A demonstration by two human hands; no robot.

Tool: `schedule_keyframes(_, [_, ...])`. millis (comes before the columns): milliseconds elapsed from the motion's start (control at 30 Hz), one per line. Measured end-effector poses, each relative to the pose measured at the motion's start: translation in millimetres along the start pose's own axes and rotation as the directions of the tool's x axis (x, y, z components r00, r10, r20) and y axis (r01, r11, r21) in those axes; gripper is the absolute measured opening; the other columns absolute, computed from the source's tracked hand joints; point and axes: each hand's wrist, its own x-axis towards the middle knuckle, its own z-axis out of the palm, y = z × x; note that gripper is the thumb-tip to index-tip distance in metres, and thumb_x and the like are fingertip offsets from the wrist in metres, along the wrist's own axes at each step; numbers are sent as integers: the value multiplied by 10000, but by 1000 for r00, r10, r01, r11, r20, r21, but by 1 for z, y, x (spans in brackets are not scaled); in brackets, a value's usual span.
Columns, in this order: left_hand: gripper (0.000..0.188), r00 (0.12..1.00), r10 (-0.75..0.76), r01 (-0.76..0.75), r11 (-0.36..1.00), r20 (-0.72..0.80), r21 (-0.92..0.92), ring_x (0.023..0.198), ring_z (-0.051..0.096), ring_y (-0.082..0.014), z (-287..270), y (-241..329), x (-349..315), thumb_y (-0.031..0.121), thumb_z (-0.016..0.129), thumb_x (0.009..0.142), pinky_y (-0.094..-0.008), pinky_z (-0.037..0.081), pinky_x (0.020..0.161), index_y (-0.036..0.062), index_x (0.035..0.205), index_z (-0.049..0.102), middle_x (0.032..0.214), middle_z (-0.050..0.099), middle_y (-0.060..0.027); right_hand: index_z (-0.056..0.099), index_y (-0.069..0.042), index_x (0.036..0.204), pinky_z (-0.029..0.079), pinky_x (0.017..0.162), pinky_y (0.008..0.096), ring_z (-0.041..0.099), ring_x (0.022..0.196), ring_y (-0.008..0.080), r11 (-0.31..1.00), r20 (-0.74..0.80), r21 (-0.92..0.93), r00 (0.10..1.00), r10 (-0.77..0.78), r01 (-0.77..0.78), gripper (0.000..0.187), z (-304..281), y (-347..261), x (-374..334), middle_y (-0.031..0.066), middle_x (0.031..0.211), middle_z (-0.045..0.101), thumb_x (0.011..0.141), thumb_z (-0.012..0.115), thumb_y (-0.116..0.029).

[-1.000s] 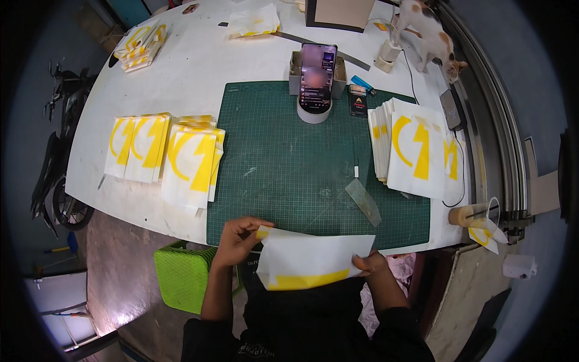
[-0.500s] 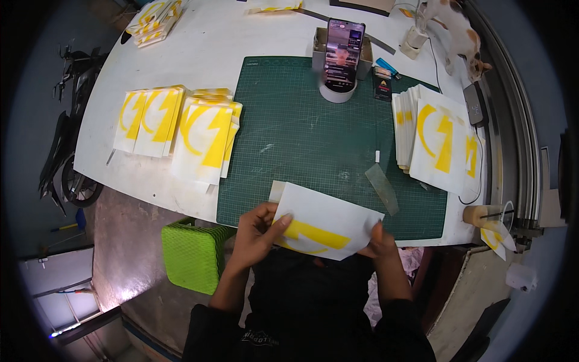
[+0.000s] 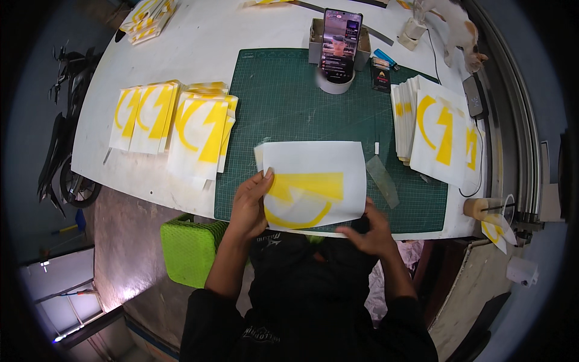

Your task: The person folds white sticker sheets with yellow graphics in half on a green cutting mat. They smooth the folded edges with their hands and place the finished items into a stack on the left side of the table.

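A white sheet (image 3: 313,158) with a yellow printed shape lies crosswise over the near edge of the green cutting mat (image 3: 283,108). My left hand (image 3: 248,205) is closed on its left edge, thumb on top and fingers underneath. A cream strip (image 3: 259,158) sticks out past the sheet's left side. At the lower right corner is my right hand (image 3: 375,232), its thumb spread away from the fingers; some fingertips are hidden close to the sheet's edge. To the right of the sheet, a translucent flat scraper-like piece (image 3: 383,181) rests on the mat.
Stacks of similar printed sheets stand left (image 3: 196,139) and right (image 3: 434,133) of the mat. A phone (image 3: 341,45) leans on a round white stand (image 3: 335,84). A cat (image 3: 461,30) is at the far right. A plastic cup (image 3: 482,209) sits by the right edge; a green basket (image 3: 190,250) is below the table.
The sheet has moved up and slightly left and turned nearly level, facing me more. My right hand has come off its right-hand grip, the thumb now apart. My left hand keeps its hold.
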Motion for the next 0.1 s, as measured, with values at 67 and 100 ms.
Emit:
schedule_keyframes(67, [394, 992, 36, -45, 996, 121, 72, 1147, 669, -181, -16, -9, 5, 251, 584, 1094, -340, 517, 1033, -42, 1355, 567, 1283, 692, -113, 656, -4, 1296, 518, 1044, 399, 672, 1207, 315, 996, -10, 66, 998, -63, 64, 565, 0, 31, -4, 184, 1330, 672, 800, 912, -91])
schedule_keyframes(100, [434, 981, 50, -71, 992, 185, 108, 1191, 653, -191, -30, -17, 10, 271, 589, 1092, -356, 495, 1081, -39, 1391, 539, 1320, 678, -108, 658, -9, 1296, 515, 1049, 408, 670, 1211, 324, 990, -4, 114, 997, -80, 80, 555, -3, 34, 3, 165, 1344, 668, 808, 909, -91])
